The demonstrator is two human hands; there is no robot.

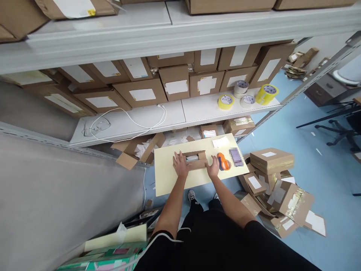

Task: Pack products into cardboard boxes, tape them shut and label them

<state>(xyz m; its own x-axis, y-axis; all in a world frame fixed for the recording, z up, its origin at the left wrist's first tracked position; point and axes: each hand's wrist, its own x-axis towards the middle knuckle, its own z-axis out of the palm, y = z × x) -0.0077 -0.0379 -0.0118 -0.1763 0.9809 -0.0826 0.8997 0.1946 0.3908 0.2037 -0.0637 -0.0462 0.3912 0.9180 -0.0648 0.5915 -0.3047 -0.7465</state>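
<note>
A small cardboard box [197, 164] lies on a cream board, its top flaps partly open, with something white and pale blue [192, 158] inside that I cannot make out. My left hand [180, 164] grips the box's left end, fingers spread along the flap and side. At the other end, my right hand [213, 167] holds the right edge with thumb and fingers bent around it. Just right of that hand is an orange tape dispenser [223, 162]. A blurred purple item [236, 156] sits beyond it, and a white paper [220, 142] lies at the board's back.
The cream board [166, 177] stands before a grey shelf [172, 116] packed with labelled cartons [142, 94]. Tape rolls [225, 101] and a white cable [135, 122] rest on it. An open carton [141, 150] is at the left; cardboard boxes [272, 162] are heaped on the floor right.
</note>
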